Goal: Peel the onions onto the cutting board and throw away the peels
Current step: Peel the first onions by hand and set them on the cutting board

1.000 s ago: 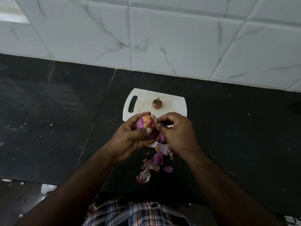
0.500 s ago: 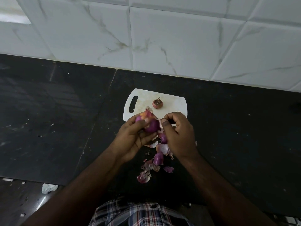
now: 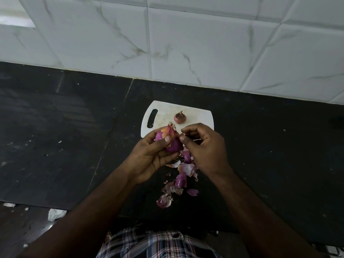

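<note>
I'm seeing the left hand [image 3: 150, 155] gripping a half-peeled purple onion [image 3: 170, 141] just above the near edge of the cutting board [image 3: 197, 114]. The right hand [image 3: 202, 146] is pinching at its skin, fingers curled. A second onion [image 3: 180, 117] is sitting on the board; peels [image 3: 181, 180] are lying on the dark counter [image 3: 55, 127] below the hands.

My left hand [image 3: 150, 155] covers the underside of the onion [image 3: 172, 142]. My right hand [image 3: 202, 146] hides the cutting board [image 3: 197, 116]'s lower right corner and some peels [image 3: 183, 175]. My shirt [image 3: 149, 243] is cut off at bottom centre.
</note>
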Demonstrator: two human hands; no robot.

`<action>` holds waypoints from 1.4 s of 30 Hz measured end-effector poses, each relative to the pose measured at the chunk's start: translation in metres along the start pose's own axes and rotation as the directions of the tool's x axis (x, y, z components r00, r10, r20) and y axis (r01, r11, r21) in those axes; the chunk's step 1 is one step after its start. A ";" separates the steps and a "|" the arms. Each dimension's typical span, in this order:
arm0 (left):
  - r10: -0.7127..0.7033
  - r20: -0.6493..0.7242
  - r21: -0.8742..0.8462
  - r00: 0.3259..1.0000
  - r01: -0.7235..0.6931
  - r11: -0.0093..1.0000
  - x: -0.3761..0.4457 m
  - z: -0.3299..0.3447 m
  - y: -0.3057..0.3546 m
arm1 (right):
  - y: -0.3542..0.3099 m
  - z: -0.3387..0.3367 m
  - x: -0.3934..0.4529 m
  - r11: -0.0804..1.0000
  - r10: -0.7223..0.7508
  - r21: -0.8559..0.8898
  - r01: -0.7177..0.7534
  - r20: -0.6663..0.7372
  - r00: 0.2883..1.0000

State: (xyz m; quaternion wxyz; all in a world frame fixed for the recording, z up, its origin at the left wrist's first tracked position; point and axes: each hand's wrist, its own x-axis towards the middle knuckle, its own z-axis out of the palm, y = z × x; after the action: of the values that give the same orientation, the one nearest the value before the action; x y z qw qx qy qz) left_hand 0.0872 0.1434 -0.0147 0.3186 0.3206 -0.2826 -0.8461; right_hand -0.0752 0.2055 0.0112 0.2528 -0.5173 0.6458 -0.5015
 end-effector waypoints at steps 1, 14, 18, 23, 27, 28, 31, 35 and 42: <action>0.011 -0.007 0.004 1.000 -0.011 1.000 0.000 0.000 0.000 | 0.000 0.001 -0.001 1.000 0.001 0.005 -0.001 -0.002 1.000; 0.028 0.008 -0.113 1.000 -0.027 0.993 -0.001 -0.012 -0.002 | 0.003 -0.009 0.002 0.971 0.205 -0.143 -0.192 0.089 0.975; 0.025 0.043 -0.094 0.999 -0.021 0.995 -0.004 -0.007 -0.002 | -0.011 0.002 -0.005 0.989 0.132 -0.069 -0.128 0.047 0.990; 0.028 0.029 -0.121 0.999 -0.024 0.992 -0.006 -0.003 -0.003 | -0.014 0.013 -0.009 0.992 0.117 -0.050 -0.115 0.034 0.993; 0.025 0.034 -0.124 0.999 -0.021 0.992 -0.010 -0.003 -0.003 | -0.012 0.013 -0.010 0.989 0.137 -0.066 -0.134 0.046 0.989; 0.025 0.035 -0.127 0.999 -0.020 0.992 -0.010 -0.003 -0.003 | -0.011 0.012 -0.010 0.987 0.156 -0.055 -0.153 0.054 0.986; 0.023 0.043 -0.129 0.999 -0.018 0.991 -0.012 -0.002 -0.004 | -0.008 0.011 -0.012 0.971 0.241 -0.033 -0.239 0.083 0.967; 0.026 0.040 -0.120 0.999 -0.021 0.993 -0.013 0.000 -0.006 | -0.006 0.011 -0.013 0.966 0.259 -0.036 -0.257 0.074 0.963; 0.044 0.024 -0.113 0.999 -0.041 0.993 -0.013 0.007 -0.007 | -0.005 0.012 -0.012 0.961 0.278 -0.045 -0.274 0.123 0.953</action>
State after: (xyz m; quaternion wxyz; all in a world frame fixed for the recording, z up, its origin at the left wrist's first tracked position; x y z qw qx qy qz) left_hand 0.0879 0.1594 -0.0104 0.3503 0.2847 -0.2453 -0.8580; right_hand -0.0592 0.2119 0.0087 0.3541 -0.4565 0.7010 -0.4180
